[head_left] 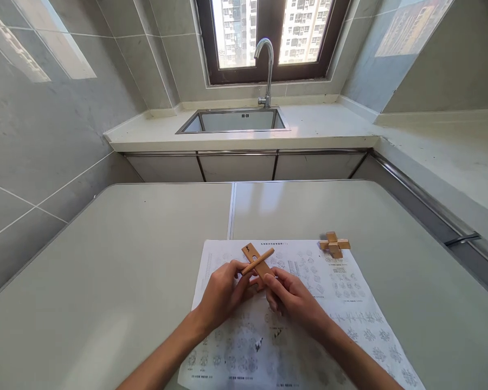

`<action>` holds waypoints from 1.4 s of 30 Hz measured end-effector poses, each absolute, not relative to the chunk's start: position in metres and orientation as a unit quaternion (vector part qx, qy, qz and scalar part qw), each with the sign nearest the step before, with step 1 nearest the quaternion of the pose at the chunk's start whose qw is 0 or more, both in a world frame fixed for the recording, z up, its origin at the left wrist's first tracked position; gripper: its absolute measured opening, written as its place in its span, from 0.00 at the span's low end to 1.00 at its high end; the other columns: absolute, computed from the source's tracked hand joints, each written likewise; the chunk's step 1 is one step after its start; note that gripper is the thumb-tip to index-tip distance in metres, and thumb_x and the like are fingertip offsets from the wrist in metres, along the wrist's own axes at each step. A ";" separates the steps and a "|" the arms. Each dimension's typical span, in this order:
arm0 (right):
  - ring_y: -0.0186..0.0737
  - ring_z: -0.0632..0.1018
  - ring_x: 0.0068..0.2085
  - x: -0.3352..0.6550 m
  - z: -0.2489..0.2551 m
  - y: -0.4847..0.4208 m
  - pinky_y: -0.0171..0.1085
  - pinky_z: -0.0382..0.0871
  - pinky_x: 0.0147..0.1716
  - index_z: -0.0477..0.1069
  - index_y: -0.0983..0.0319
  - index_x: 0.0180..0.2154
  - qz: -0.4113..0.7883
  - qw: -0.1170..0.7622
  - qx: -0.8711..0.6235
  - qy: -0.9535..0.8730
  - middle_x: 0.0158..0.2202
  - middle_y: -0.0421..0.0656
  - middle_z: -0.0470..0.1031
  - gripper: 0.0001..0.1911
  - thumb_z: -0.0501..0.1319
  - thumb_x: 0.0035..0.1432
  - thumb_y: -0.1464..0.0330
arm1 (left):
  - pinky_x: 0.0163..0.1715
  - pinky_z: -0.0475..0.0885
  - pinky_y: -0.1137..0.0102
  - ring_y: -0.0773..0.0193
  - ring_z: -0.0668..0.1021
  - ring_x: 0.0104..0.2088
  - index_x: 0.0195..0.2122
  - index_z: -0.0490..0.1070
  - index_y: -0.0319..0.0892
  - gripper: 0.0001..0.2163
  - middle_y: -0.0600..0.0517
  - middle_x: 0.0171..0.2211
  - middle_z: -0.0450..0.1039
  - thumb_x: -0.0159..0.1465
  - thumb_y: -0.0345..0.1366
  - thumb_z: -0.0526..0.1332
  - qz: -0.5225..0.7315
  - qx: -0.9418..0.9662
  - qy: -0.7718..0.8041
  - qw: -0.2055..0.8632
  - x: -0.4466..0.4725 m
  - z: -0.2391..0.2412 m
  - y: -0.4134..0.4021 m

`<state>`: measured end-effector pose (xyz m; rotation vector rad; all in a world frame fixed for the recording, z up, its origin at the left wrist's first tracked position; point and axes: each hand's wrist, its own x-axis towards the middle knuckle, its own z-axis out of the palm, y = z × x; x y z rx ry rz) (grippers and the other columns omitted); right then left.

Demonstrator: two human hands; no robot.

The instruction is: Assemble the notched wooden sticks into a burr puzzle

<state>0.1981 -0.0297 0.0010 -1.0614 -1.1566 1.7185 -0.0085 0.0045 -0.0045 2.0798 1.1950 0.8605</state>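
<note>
The left hand (223, 290) pinches a thin wooden stick (257, 261); the right hand (288, 295) grips a notched wooden bar (255, 259), crossed over the instruction sheet (350, 303) for matching.

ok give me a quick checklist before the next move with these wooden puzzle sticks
1. Left hand grips the round light wooden stick: ok.
2. Right hand holds the flat notched brown wooden bar: ok.
3. The two pieces cross above the white printed instruction sheet: ok.
4. Stick seated in the bar's notch: cannot tell, the fingers hide the joint.
5. Assembled wooden cross-shaped burr puzzle rests apart on the sheet's far right corner, away from both hands: ok.
6. Sheet lies flat on the grey table: ok.
</note>
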 end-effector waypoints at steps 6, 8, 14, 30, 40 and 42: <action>0.33 0.64 0.22 0.197 0.000 -0.031 0.36 0.57 0.24 0.66 0.58 0.37 0.671 0.393 -0.417 -0.470 0.20 0.33 0.66 0.26 0.59 0.68 0.42 | 0.33 0.77 0.68 0.62 0.82 0.33 0.48 0.71 0.46 0.05 0.52 0.36 0.82 0.76 0.40 0.59 0.358 0.805 0.420 0.220 -0.008 -0.009 0.005; 0.33 0.64 0.22 0.197 -0.002 -0.032 0.35 0.57 0.24 0.66 0.59 0.37 0.668 0.395 -0.417 -0.474 0.20 0.33 0.65 0.26 0.59 0.69 0.43 | 0.33 0.77 0.69 0.62 0.82 0.32 0.47 0.71 0.46 0.04 0.53 0.35 0.82 0.76 0.39 0.59 0.365 0.813 0.407 0.202 -0.009 -0.009 0.005; 0.33 0.66 0.23 0.196 -0.004 -0.032 0.36 0.60 0.25 0.69 0.60 0.35 0.651 0.417 -0.422 -0.474 0.21 0.35 0.68 0.25 0.59 0.70 0.45 | 0.31 0.77 0.69 0.62 0.82 0.31 0.43 0.71 0.45 0.03 0.53 0.33 0.82 0.74 0.38 0.61 0.393 0.820 0.386 0.154 -0.008 -0.007 0.005; 0.35 0.70 0.27 0.197 0.003 -0.030 0.36 0.66 0.29 0.75 0.61 0.43 0.668 0.427 -0.401 -0.459 0.27 0.39 0.74 0.23 0.60 0.70 0.47 | 0.35 0.77 0.66 0.61 0.83 0.33 0.49 0.71 0.46 0.08 0.53 0.37 0.85 0.71 0.29 0.64 0.385 0.846 0.347 0.126 -0.006 -0.011 0.002; 0.36 0.71 0.27 0.197 0.002 -0.030 0.37 0.67 0.30 0.73 0.60 0.41 0.663 0.413 -0.415 -0.466 0.27 0.39 0.74 0.24 0.60 0.69 0.45 | 0.37 0.79 0.65 0.61 0.84 0.32 0.58 0.68 0.45 0.15 0.53 0.39 0.86 0.72 0.31 0.64 0.392 0.849 0.347 0.076 -0.007 -0.015 0.002; 0.37 0.71 0.27 0.197 0.003 -0.030 0.37 0.67 0.30 0.74 0.60 0.41 0.662 0.414 -0.416 -0.466 0.27 0.39 0.74 0.25 0.61 0.69 0.44 | 0.37 0.79 0.65 0.62 0.84 0.32 0.58 0.69 0.45 0.15 0.52 0.40 0.86 0.72 0.32 0.64 0.393 0.850 0.344 0.068 -0.007 -0.013 0.003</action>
